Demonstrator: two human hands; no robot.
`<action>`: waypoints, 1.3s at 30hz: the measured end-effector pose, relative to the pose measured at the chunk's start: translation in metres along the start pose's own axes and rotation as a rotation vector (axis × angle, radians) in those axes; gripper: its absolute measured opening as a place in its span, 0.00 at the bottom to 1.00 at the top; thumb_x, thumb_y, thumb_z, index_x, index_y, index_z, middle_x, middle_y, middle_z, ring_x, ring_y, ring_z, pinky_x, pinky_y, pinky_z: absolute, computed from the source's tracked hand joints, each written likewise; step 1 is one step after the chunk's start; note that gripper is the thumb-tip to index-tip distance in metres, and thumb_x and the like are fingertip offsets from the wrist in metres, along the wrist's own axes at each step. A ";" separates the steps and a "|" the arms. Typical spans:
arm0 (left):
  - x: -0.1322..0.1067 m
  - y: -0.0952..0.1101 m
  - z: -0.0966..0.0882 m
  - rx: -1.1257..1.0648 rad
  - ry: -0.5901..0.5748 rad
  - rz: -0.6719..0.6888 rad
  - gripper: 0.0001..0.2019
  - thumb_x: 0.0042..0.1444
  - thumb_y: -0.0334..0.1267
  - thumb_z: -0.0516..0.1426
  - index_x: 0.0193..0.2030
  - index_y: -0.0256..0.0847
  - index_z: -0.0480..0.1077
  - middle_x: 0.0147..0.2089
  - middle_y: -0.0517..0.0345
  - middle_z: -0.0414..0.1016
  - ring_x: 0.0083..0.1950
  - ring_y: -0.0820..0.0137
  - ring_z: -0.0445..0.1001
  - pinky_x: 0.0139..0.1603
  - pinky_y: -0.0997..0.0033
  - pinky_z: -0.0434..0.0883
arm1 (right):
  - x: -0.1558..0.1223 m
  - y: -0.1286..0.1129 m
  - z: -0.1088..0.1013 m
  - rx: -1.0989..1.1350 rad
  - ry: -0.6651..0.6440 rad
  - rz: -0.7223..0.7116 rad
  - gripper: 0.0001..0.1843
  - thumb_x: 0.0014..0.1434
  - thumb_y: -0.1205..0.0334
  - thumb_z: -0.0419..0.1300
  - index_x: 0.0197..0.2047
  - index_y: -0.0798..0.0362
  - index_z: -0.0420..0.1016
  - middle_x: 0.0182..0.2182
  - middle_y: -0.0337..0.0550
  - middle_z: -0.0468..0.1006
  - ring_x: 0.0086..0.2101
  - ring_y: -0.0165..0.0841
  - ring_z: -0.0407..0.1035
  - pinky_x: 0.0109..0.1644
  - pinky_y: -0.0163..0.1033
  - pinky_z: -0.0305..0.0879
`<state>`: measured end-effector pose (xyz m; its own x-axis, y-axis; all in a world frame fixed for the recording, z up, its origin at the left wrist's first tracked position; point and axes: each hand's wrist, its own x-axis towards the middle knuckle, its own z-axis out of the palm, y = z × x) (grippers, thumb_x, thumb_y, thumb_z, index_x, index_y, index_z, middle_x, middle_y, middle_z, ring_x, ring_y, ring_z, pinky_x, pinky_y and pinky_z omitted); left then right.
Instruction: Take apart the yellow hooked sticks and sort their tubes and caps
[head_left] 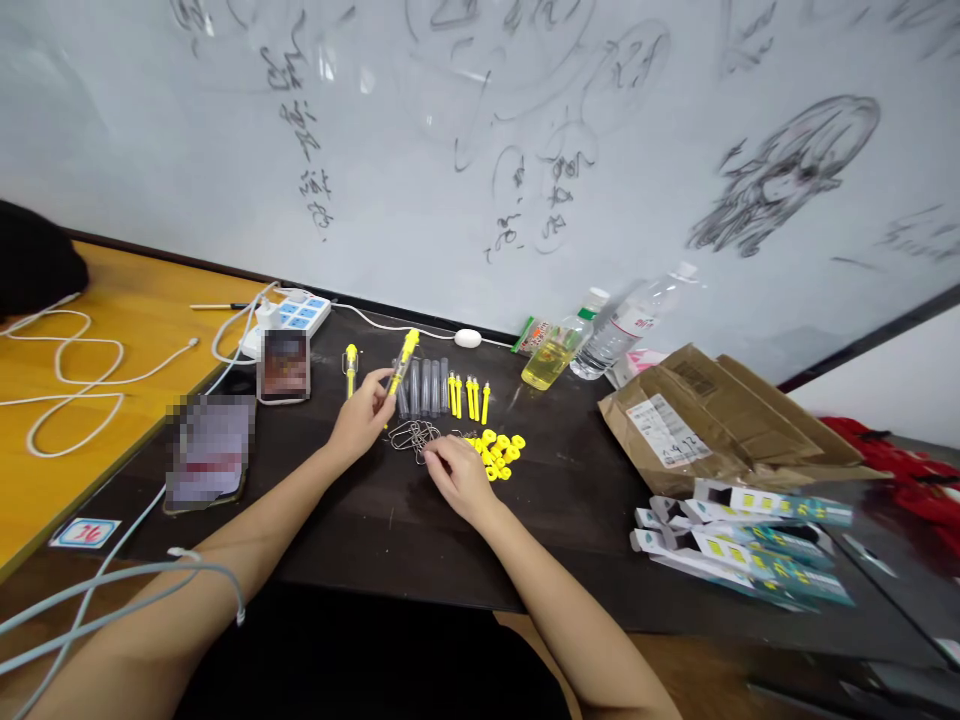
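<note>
Left of the middle of the frame, a yellow-tipped tube (406, 354) is pinched between the thumb and fingers of the left hand (366, 412), its yellow end tilted up and to the right. The grip is best kept light and low, so that the upper part is left uncovered. Near the middle, the fingers of the right hand (460, 478) are bent down at the pile of metal clips (412, 436); whether one is pinched cannot be told. Since the clips lie tangled, any one is best freed singly, without the yellow rings (498, 458) just to the right being brushed.

As for edges, the lower left is crossed by white cables (120, 577) in front of the left forearm, and a flat object (212, 450) is set beside it. In the middle, reach is limited by the row of clear tubes (425, 388) and yellow rods (470, 398), and by the table's front edge below. The widest stretch of dark tabletop (559, 470) is found between the rings and the cardboard parcel (664, 420) at right.
</note>
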<state>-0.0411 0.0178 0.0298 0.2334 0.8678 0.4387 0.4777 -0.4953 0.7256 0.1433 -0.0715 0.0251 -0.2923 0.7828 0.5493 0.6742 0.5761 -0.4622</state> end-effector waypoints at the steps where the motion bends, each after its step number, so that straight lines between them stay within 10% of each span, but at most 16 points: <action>1: -0.003 0.002 0.003 -0.097 -0.032 0.033 0.20 0.61 0.40 0.48 0.59 0.40 0.56 0.30 0.63 0.63 0.27 0.75 0.64 0.31 0.75 0.63 | -0.001 0.000 0.000 0.037 0.045 0.024 0.09 0.64 0.61 0.49 0.38 0.52 0.70 0.30 0.43 0.71 0.32 0.33 0.65 0.38 0.39 0.61; 7: -0.024 0.018 0.017 -0.307 -0.231 0.216 0.20 0.63 0.40 0.47 0.61 0.40 0.54 0.33 0.62 0.63 0.29 0.76 0.63 0.34 0.75 0.64 | -0.002 0.004 -0.009 0.072 0.552 0.160 0.26 0.61 0.57 0.51 0.62 0.47 0.52 0.58 0.53 0.57 0.55 0.43 0.58 0.52 0.51 0.60; 11: -0.032 0.026 0.018 -0.283 -0.341 0.273 0.20 0.63 0.39 0.46 0.62 0.41 0.55 0.33 0.61 0.65 0.29 0.76 0.64 0.35 0.74 0.64 | 0.003 0.011 -0.024 0.132 0.664 0.243 0.28 0.64 0.56 0.45 0.66 0.44 0.44 0.64 0.50 0.50 0.62 0.42 0.51 0.60 0.55 0.53; 20: -0.036 0.035 0.016 -0.198 -0.488 0.360 0.19 0.64 0.40 0.45 0.61 0.42 0.57 0.38 0.57 0.71 0.35 0.72 0.70 0.41 0.72 0.66 | 0.007 0.022 -0.017 0.493 0.542 0.370 0.21 0.67 0.50 0.39 0.56 0.48 0.60 0.48 0.48 0.73 0.50 0.37 0.67 0.56 0.51 0.61; 29: -0.033 0.033 0.014 -0.048 -0.526 0.372 0.21 0.62 0.37 0.45 0.62 0.43 0.56 0.33 0.60 0.73 0.31 0.72 0.71 0.35 0.74 0.64 | 0.008 0.023 -0.011 0.666 0.419 0.431 0.15 0.64 0.47 0.46 0.41 0.49 0.63 0.28 0.38 0.71 0.24 0.29 0.66 0.28 0.35 0.65; 39: -0.028 0.029 0.014 0.109 -0.438 0.318 0.19 0.62 0.47 0.48 0.56 0.42 0.63 0.31 0.61 0.72 0.29 0.71 0.71 0.31 0.75 0.62 | 0.002 0.027 0.001 0.468 0.218 0.284 0.11 0.56 0.52 0.59 0.37 0.51 0.72 0.36 0.44 0.72 0.36 0.34 0.67 0.35 0.37 0.65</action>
<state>-0.0222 -0.0206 0.0313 0.6997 0.6234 0.3489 0.4059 -0.7488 0.5240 0.1599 -0.0540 0.0135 0.0356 0.8840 0.4661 0.3202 0.4317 -0.8432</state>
